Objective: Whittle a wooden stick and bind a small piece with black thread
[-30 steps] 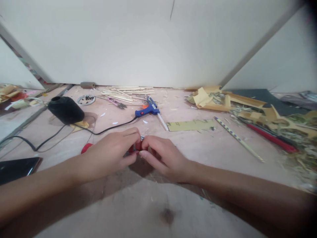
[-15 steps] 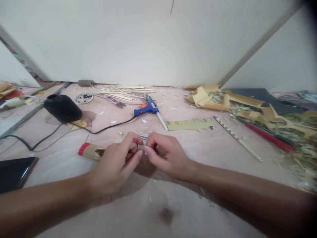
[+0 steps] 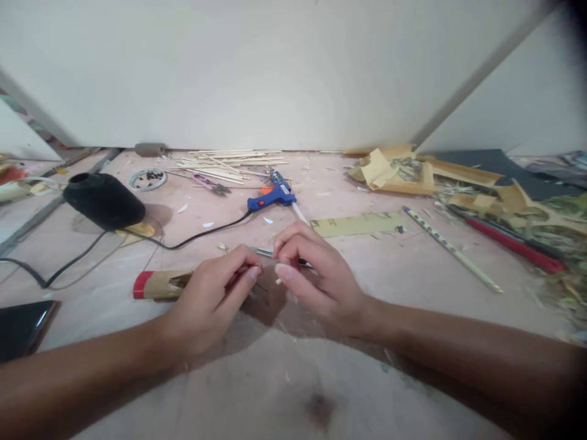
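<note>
Since the earlier frame, the fingertips had been drawn farther apart, and a clear gap was left between the left hand (image 3: 215, 290) and the right hand (image 3: 318, 278) at the frame's centre. The left thumb and fingers were curled together; whether anything was gripped could not be told. The right fingers were bent, and a small pale piece (image 3: 278, 281) was seen by the thumb tip, though whether it was grasped could not be told. A silvery tool (image 3: 263, 252) was partly hidden behind the hands. Left of centre, a brown tube (image 3: 158, 285) with a red end was partly covered by the left hand. Farther out, a blue glue gun (image 3: 273, 197) was seen at upper centre, a black spool (image 3: 104, 201) at left and a patterned pencil (image 3: 452, 249) at right.
</note>
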The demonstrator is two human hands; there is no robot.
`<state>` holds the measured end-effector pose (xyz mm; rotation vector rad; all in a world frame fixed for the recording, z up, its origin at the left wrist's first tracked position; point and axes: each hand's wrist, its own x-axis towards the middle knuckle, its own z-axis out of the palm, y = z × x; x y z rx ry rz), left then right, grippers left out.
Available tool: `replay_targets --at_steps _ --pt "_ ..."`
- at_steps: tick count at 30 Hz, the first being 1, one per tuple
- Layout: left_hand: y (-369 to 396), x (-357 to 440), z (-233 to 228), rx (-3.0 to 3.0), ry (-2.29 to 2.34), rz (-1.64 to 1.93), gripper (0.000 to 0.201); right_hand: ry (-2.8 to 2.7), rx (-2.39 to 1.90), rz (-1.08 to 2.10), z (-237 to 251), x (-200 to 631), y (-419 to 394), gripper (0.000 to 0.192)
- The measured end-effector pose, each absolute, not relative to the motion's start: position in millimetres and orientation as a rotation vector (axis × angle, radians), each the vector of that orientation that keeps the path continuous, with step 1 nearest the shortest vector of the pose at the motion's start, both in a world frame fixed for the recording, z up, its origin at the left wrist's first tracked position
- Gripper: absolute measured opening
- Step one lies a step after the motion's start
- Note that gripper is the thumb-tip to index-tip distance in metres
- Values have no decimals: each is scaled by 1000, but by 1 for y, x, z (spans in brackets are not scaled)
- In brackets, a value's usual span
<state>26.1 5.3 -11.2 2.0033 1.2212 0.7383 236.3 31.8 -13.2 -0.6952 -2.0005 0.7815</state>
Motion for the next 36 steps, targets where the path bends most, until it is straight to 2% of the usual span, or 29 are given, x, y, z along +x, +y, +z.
replay_targets --at_steps 8,14,17,21,23,26,30,36 --pt "4 24 -20 1891 1146 941 8 -2124 -766 1127 -10 234 35 17" --pt "5 26 -22 1894 1094 935 5 -2079 -774 1201 -10 233 35 20" --pt "4 25 -18 1993 1123 958 10 -2028 -778 1208 -13 233 36 18" --pt "-3 23 -7 2261 1033 1088 33 -1940 -821 1189 -16 234 39 17" --pt "-7 22 -3 2320 924 1126 31 -1920 -831 1196 -16 234 39 16" --pt "-13 24 -1 2325 774 952 13 -1895 -818 1211 -16 233 39 15" --pt "-15 30 -4 2074 902 565 33 -1824 -806 1242 -17 232 38 17" --pt "-8 36 -8 1828 1162 642 27 -1723 -785 1280 -17 231 34 15"
